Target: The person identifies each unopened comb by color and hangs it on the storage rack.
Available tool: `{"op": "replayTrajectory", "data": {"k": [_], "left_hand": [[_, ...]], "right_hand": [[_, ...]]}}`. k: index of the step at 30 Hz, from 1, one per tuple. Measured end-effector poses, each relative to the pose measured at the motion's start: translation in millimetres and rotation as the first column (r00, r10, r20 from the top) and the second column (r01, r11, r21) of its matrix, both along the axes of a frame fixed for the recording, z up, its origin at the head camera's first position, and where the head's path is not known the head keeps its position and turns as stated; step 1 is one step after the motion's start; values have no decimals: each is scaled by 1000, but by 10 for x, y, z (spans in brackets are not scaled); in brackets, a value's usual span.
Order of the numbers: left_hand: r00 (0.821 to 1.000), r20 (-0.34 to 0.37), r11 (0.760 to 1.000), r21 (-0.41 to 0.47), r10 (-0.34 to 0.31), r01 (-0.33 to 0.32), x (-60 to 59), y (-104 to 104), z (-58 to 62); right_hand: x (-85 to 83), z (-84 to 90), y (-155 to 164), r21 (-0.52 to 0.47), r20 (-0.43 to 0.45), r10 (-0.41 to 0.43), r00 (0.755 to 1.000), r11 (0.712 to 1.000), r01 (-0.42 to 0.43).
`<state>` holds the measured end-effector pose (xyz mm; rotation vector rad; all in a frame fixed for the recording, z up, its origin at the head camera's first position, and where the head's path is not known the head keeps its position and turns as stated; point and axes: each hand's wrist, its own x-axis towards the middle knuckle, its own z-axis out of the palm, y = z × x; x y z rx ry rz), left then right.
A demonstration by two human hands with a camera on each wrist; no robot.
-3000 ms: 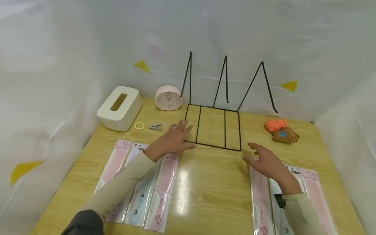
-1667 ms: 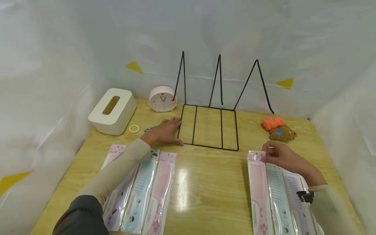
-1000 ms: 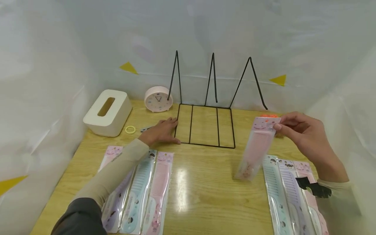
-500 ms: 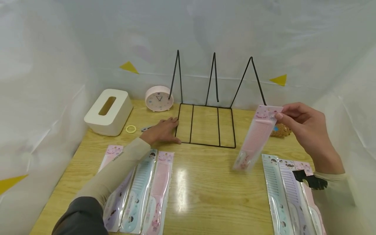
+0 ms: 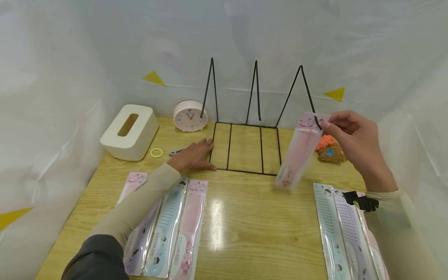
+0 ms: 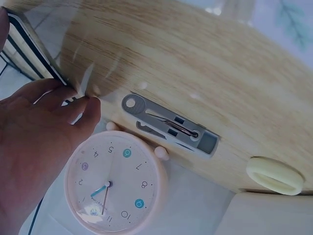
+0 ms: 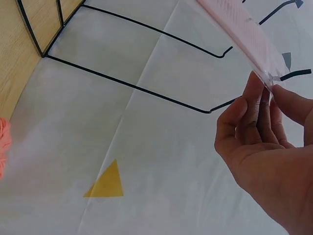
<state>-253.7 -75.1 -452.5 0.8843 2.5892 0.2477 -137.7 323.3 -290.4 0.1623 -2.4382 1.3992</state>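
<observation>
right hand [image 5: 353,144]: fingertips pinch the top edge of the pink comb pack [image 5: 300,151], held tilted above the tabletop [image 5: 245,221] just beside the wire rack's [image 5: 245,147] right edge | left hand [image 5: 194,155]: flat on tabletop, fingers straight and together, touching rack's left front corner

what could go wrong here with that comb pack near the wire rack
The right hand pinches only the top edge of the packaged pink comb, so the pack dangles at a slant and could slip or swing. Its top sits right by the hooked end of the black wire rack, where the plastic might snag. The left hand rests flat at just the rack's front left corner, so a knock from the pack could perhaps shift the rack's right side.
</observation>
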Motion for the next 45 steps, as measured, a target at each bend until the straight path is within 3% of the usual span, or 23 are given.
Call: {"op": "replayTrajectory", "data": {"k": [18, 23, 30, 35, 41, 43, 45], "left_hand": [[1000, 1, 1000, -9, 7, -7, 15, 47, -27], [1000, -3, 1000, 1, -1, 1, 5, 86, -14], [1000, 2, 1000, 10, 16, -16, -33, 84, -15], [1000, 3, 999, 18, 29, -29, -51, 40, 16], [999, 17, 999, 22, 28, -28, -32, 13, 44], [999, 18, 999, 25, 32, -33, -27, 7, 42], [999, 19, 999, 27, 36, -36, -21, 7, 30]], "right_hand": [[-1146, 137, 70, -67, 66, -26, 997, 997, 31], [-1318, 200, 89, -77, 111, -56, 992, 995, 65], [-1381, 273, 88, -61, 154, -81, 985, 994, 91], [-1329, 257, 115, -48, 162, -99, 982, 993, 108], [-1115, -27, 347, -16, 178, -173, 969, 984, 179], [-1005, -164, 467, 13, 211, -162, 964, 987, 163], [-864, -317, 605, 106, 251, -138, 958, 988, 114]]}}
